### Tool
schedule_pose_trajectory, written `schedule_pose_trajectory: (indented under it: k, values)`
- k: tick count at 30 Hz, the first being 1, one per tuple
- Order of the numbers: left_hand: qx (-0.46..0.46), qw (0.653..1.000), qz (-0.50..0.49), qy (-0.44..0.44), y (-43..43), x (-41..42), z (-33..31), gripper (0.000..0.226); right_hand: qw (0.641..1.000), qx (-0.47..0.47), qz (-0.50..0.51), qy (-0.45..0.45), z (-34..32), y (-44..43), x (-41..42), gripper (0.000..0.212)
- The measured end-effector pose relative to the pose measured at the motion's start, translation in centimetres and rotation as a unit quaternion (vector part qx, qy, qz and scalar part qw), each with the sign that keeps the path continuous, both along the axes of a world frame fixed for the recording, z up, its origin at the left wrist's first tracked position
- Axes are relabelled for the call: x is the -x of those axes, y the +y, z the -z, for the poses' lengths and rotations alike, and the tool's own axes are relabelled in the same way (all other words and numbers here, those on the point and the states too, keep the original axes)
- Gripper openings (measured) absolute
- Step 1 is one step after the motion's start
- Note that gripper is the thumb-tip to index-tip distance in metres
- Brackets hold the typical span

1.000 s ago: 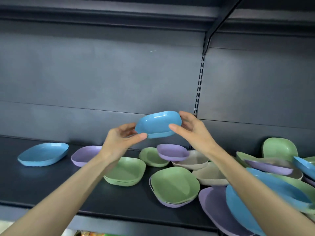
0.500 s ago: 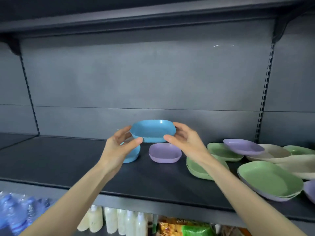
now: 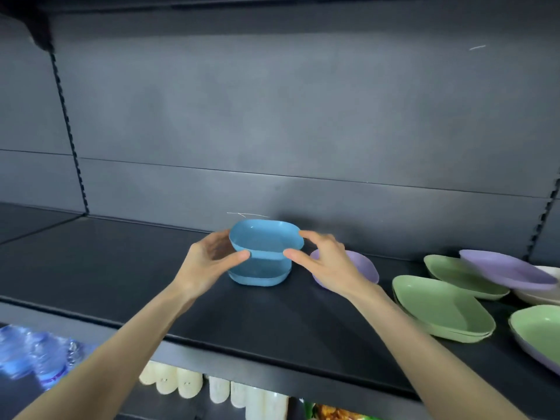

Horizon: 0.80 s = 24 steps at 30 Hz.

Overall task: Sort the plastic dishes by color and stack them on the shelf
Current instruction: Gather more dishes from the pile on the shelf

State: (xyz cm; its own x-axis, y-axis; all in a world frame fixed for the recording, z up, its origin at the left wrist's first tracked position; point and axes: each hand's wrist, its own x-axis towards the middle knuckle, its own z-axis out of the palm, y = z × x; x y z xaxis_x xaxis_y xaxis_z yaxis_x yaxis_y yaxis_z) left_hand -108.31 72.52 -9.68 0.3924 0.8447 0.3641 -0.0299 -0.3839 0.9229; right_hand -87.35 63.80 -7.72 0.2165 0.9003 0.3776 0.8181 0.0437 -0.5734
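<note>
**A blue dish (image 3: 266, 237) is held just above a second blue dish (image 3: 257, 275) on the dark shelf (image 3: 121, 268).**

The upper dish is pinched at its rim by the left hand (image 3: 209, 262) and, on the opposite side, by the right hand (image 3: 328, 265); whether the two dishes touch cannot be told. Just beside them, a lone purple dish (image 3: 363, 265) is partly hidden by the right hand. Farther right, a small green stack (image 3: 442, 310) is begun, while a mixed pile (image 3: 509, 269) of purple, cream and green dishes is seen overlapping. The sorting is judged to be at an early stage, with most colours left to be gathered.
</note>
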Motion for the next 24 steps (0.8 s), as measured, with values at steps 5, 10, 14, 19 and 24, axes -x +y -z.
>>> schedule_pose_trajectory:
  k: [5,10,14,19,24]
  values:
    - [-0.015,0.999,0.006,0.043,3.4,0.5,1.1,0.038,0.994,0.03,0.007,-0.102,1.3,3.3,0.0,0.062]
    - [-0.016,0.997,0.016,0.08,5.1,1.0,2.8,0.044,0.989,0.074,-0.007,-0.131,2.2,4.0,0.2,0.065]
    - [-0.025,0.992,0.039,0.12,6.2,0.9,3.2,0.041,0.987,0.096,0.009,-0.13,2.4,3.9,0.1,0.066]
    - [-0.016,0.993,0.06,0.102,6.5,0.9,3.7,0.045,0.975,0.122,0.03,-0.184,3.2,4.0,0.2,0.067]
    - [-0.016,0.989,0.089,0.119,7.0,1.2,3.9,0.044,0.965,0.138,0.043,-0.219,3.2,4.1,0.7,0.067]
